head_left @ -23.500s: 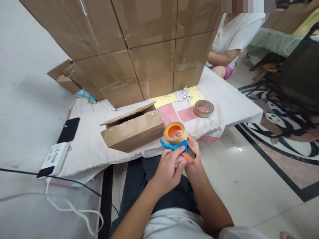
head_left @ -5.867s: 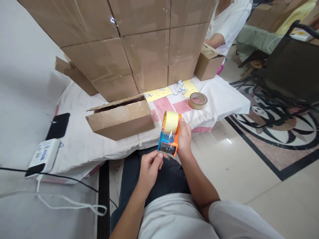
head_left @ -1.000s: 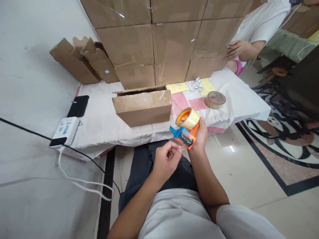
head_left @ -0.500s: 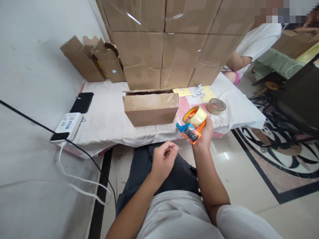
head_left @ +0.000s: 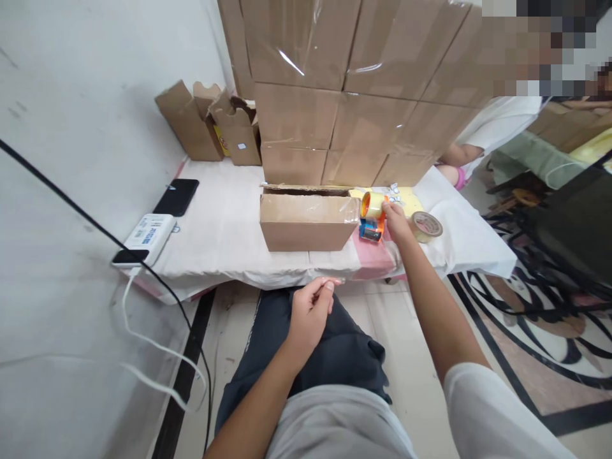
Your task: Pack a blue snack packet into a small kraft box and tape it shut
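My right hand [head_left: 396,223] is stretched forward and grips an orange-and-blue tape dispenser [head_left: 371,218] with a yellowish tape roll, held low over the white cloth-covered platform [head_left: 224,233], right beside an open brown cardboard box [head_left: 308,220]. My left hand [head_left: 312,312] hovers over my lap with fingers loosely curled, thumb and fingertips pinched together; nothing visible is in it. A loose roll of brown tape [head_left: 427,226] lies just right of my right hand.
A wall of taped cardboard boxes [head_left: 354,95] stands behind the platform. Folded cartons [head_left: 205,124] lean at the back left. A black phone [head_left: 176,196] and a white charger block [head_left: 146,236] with cables lie left. Another person in white [head_left: 492,127] sits at the right.
My right hand has carried the tape dispenser forward from above my lap to the platform beside the open box. My left hand has dropped back toward my lap.
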The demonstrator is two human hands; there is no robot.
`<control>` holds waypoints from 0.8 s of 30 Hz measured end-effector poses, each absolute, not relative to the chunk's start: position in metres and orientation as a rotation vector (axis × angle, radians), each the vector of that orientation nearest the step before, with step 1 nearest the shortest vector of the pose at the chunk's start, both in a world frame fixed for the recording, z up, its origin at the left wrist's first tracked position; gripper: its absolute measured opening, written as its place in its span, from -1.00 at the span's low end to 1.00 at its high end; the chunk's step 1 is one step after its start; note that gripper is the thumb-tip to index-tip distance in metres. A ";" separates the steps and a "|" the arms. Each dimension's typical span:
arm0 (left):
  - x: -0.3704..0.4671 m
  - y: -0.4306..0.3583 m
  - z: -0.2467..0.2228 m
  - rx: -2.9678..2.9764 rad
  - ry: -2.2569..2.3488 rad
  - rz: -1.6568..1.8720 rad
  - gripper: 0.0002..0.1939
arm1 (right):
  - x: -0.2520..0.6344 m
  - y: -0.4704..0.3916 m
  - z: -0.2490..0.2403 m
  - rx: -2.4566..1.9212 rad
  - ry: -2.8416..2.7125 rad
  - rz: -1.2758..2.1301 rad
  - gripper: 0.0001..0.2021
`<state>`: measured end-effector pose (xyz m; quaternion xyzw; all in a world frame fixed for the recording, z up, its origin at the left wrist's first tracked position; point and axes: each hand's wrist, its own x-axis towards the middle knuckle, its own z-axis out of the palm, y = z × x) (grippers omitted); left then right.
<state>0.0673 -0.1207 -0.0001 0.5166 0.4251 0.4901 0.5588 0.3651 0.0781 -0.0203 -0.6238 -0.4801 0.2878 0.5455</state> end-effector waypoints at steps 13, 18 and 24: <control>0.061 -0.117 -0.001 1.356 1.072 1.182 -0.71 | 0.238 -0.081 0.071 -1.002 -2.225 0.749 -0.80; 0.055 -0.118 0.001 1.819 1.276 1.208 -0.74 | 0.231 -0.084 0.072 -1.009 -2.448 0.432 -0.80; 0.052 -0.122 0.006 2.120 1.451 1.121 -0.75 | 0.224 -0.090 0.078 -0.974 -2.575 0.100 -0.84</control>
